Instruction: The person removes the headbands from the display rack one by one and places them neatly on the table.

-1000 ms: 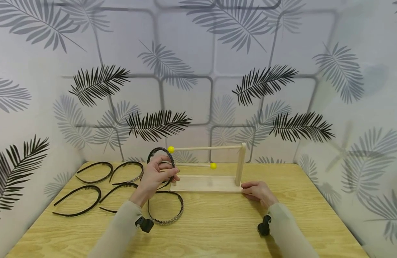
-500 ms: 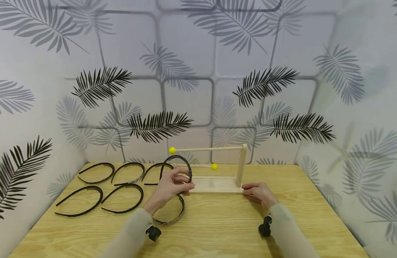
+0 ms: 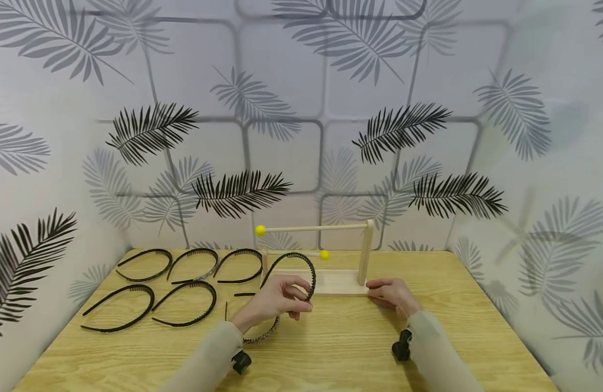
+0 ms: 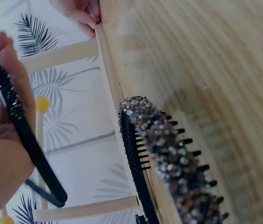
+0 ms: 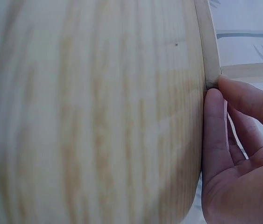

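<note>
My left hand pinches a black toothed headband between thumb and fingers, holding it up in front of the wooden stand. In the left wrist view this headband shows a band of dark sparkling stones near the fingertips. The stand has a flat base, uprights and two horizontal rods, each tipped with a yellow ball. My right hand grips the right end of the base, thumb and finger at its corner. Below my left forearm lies a stone-covered headband, partly hidden.
Several more black headbands lie in two rows on the left of the wooden table, among them one at the front left and one behind it. A leaf-patterned wall covering rises behind the table.
My left hand has carried the headband from beside the upper rod's ball, rightward and down toward me, to in front of the stand. My right hand has stayed at the base.
</note>
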Demonstrator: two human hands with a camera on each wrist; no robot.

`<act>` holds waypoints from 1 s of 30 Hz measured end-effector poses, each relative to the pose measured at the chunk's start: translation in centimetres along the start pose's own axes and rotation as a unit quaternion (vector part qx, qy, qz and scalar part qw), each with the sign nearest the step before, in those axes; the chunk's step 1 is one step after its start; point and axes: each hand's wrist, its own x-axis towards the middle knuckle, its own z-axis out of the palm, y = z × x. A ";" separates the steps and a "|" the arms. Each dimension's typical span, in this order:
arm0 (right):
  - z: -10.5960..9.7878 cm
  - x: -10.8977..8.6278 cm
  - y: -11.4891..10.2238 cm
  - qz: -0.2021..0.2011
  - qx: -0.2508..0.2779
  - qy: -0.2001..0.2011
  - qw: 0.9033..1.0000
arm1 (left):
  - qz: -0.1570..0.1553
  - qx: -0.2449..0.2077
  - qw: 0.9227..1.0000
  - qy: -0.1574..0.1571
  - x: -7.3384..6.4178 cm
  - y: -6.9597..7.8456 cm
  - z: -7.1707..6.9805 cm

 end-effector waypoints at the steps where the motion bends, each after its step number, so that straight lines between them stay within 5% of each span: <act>1: 0.0 0.1 0.0 0.000 -0.001 0.003 1.000 | -0.006 0.005 1.000 -0.011 0.1 -0.1 0.1; 9: 0.4 0.1 0.2 0.006 -0.005 0.014 1.000 | -0.030 0.049 0.994 -0.090 0.5 -0.7 1.5; 17: 0.5 0.2 0.5 0.002 0.004 0.018 1.000 | -0.040 0.083 0.980 -0.174 0.4 -1.1 2.7; 24: 0.4 0.1 0.4 -0.002 0.003 0.017 1.000 | -0.066 0.103 0.972 -0.202 0.7 -1.7 3.2; 30: 0.3 0.0 0.1 -0.006 -0.003 0.015 1.000 | -0.068 0.140 0.968 -0.195 0.8 -1.6 2.8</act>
